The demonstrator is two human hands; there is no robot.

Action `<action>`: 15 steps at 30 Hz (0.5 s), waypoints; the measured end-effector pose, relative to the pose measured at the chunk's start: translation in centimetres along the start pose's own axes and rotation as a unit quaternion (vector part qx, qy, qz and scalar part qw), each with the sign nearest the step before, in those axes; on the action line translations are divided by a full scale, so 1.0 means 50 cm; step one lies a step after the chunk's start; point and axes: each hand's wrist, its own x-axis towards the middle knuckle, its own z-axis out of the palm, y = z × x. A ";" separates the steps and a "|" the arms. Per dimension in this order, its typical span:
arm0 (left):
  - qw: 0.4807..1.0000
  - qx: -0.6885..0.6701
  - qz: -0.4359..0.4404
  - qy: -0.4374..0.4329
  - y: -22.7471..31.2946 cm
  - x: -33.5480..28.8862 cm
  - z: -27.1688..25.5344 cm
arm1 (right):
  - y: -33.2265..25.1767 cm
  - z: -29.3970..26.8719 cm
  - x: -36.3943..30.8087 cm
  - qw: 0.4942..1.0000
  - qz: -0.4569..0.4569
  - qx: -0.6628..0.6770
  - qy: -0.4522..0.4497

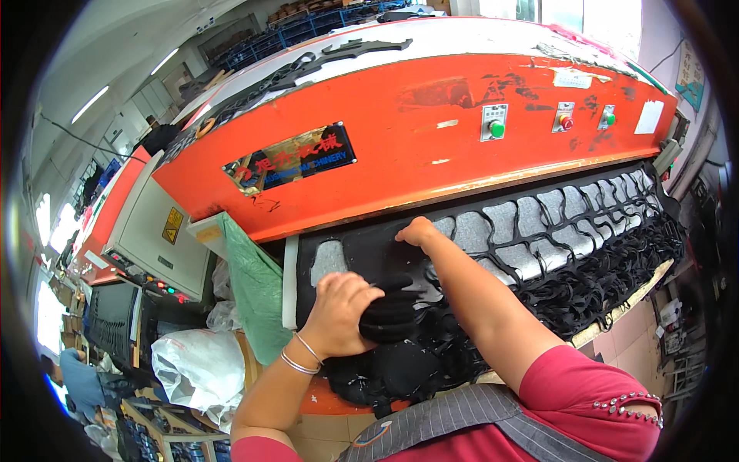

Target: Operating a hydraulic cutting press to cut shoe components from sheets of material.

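Note:
My left hand [342, 309] is closed around a stack of black cut fabric pieces [389, 312], with the bracelets on my wrist below it. Farther right, my right hand [416, 232] reaches over the black sheet material [369, 250] on the machine's bed. Its fingers are bent together at the sheet, and whatever they pinch is too small to make out. To the right, a web of black cut-out strips [550, 223] lies over a grey-white surface. Nearer to me, a loose pile of black scraps [408, 369] runs along the bed's front edge.
A large orange-red press beam [385, 131] spans the far side, with green buttons [496, 128] and a red button [566, 122]. At left stand a grey control box [158, 231], green plastic sheeting [254, 285] and a white plastic bag [196, 366]. Another person [83, 381] is at far lower left.

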 end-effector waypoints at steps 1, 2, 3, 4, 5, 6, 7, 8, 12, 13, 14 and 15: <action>0.998 -0.042 -0.012 0.041 -0.004 0.010 -0.007 | -0.003 0.003 -0.001 1.000 0.014 0.000 0.019; 0.993 -0.084 -0.022 0.083 -0.007 0.019 -0.010 | 0.007 0.006 0.008 1.000 0.011 -0.003 0.017; 0.976 -0.180 -0.034 0.115 -0.013 0.034 0.011 | 0.048 0.003 0.031 0.999 0.018 0.037 0.015; 0.977 -0.174 -0.041 0.119 -0.027 0.032 0.032 | 0.048 0.011 0.031 0.997 0.015 0.076 0.003; 0.906 -0.392 -0.121 0.100 -0.043 0.035 0.060 | 0.055 0.020 0.025 0.977 0.026 0.212 0.015; 0.784 -0.583 -0.196 0.082 -0.056 0.032 0.078 | 0.044 0.032 0.002 0.938 0.033 0.345 0.019; 0.713 -0.663 -0.212 0.080 -0.059 0.061 0.099 | 0.078 0.026 0.010 0.900 0.002 0.434 -0.048; 0.635 -0.736 -0.224 0.076 -0.060 0.090 0.123 | 0.112 0.016 0.019 0.848 -0.030 0.516 -0.115; 0.605 -0.728 -0.298 0.122 -0.101 0.116 0.237 | 0.093 -0.008 -0.059 0.799 -0.063 0.567 -0.190; 0.606 -0.728 -0.293 0.132 -0.101 0.134 0.247 | 0.115 -0.018 -0.064 0.795 -0.061 0.571 -0.197; 0.609 -0.730 -0.289 0.108 -0.101 0.139 0.251 | 0.132 -0.017 -0.071 0.797 -0.065 0.564 -0.204; 0.614 -0.731 -0.286 0.085 -0.101 0.140 0.251 | 0.145 -0.015 -0.075 0.787 -0.055 0.578 -0.210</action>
